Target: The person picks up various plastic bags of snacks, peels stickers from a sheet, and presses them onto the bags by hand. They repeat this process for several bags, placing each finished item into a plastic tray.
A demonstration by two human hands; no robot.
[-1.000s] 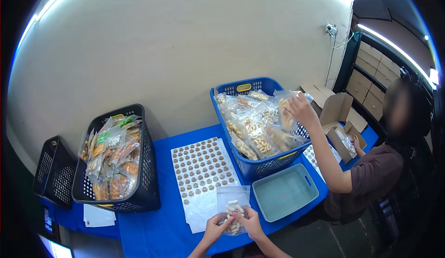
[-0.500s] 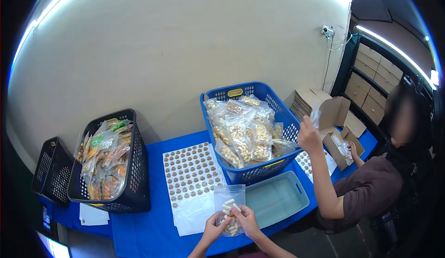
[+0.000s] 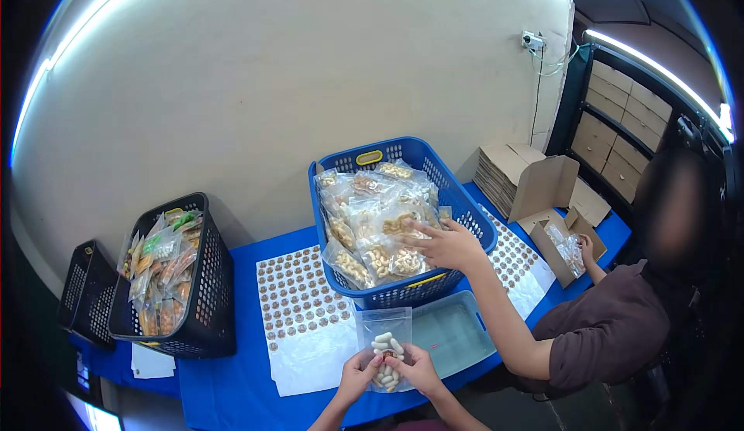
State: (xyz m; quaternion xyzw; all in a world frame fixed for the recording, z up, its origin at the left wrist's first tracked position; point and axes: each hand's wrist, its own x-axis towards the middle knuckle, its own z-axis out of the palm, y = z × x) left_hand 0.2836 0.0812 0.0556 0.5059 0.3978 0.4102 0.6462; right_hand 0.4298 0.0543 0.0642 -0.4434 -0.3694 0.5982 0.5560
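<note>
A clear zip bag with white oblong pieces in it is held upright between my two hands. My left hand pinches its left side, and my right hand pinches its right side, the thumbs close together over a small reddish-brown round sticker on the front. Behind the bag lies a white sheet of round stickers, with its lower part bare. A grey-green tray sits just right of the bag.
A blue basket full of nut packets stands behind. At the right, a co-worker's hand touches its packets; the other hand is at an open carton. Black baskets stand left. Another sticker sheet lies right.
The co-worker's raised hand has come down onto the packets in the blue basket, and the clear packet it held is now out of that hand. My hands still hold the bag; the view has shifted slightly.
</note>
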